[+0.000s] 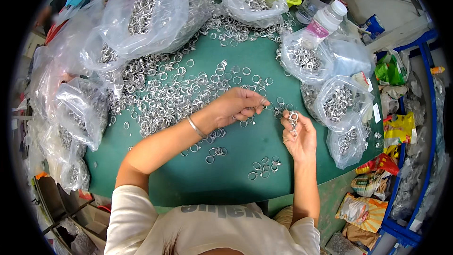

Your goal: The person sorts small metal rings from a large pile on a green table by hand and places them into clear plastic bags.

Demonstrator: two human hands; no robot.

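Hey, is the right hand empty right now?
No, the right hand holds a small cluster of silver-coloured rings above the green table.

Shiny metal rings (165,107), glossy plastic bags (173,23)

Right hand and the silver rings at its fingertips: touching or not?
Touching. The head view shows several silver rings held against the fingers of the right hand, with no gap between.

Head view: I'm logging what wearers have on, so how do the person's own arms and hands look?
The left hand and right hand are ungloved. A thin silver-coloured bangle circles the left wrist; none shows on the right. Short cream sleeves leave both forearms bare.
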